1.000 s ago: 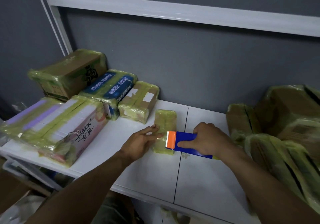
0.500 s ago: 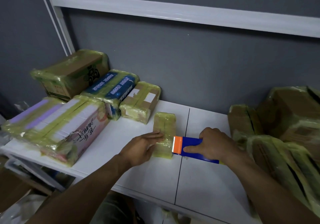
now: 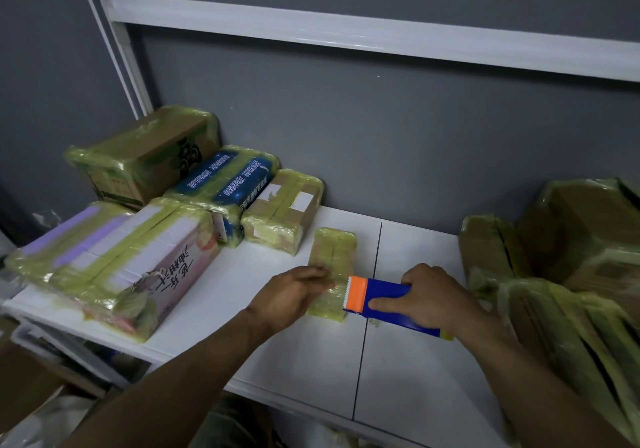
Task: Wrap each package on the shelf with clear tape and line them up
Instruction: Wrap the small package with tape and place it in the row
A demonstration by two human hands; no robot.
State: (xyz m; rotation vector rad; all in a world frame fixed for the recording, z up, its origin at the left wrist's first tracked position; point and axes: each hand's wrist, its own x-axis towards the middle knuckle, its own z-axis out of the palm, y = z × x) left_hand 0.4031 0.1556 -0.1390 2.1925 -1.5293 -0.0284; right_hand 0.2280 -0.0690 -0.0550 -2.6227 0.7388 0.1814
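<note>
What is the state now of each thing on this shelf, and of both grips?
Small package: flat, taped over.
Tape dispenser: held, orange end at the small package.
Left grip: rests on the small package.
Right grip: holds the tape dispenser.
Left packages: wrapped, side by side.
Right pile: wrapped, heaped.

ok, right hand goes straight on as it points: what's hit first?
Likely the small wrapped package: the tape dispenser in the right hand points left, orange end at its edge; left hand just beyond.

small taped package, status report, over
Left hand presses on small yellowish tape-wrapped package. Right hand grips blue tape dispenser with orange head, at package's right edge. Nothing blocking.
</note>
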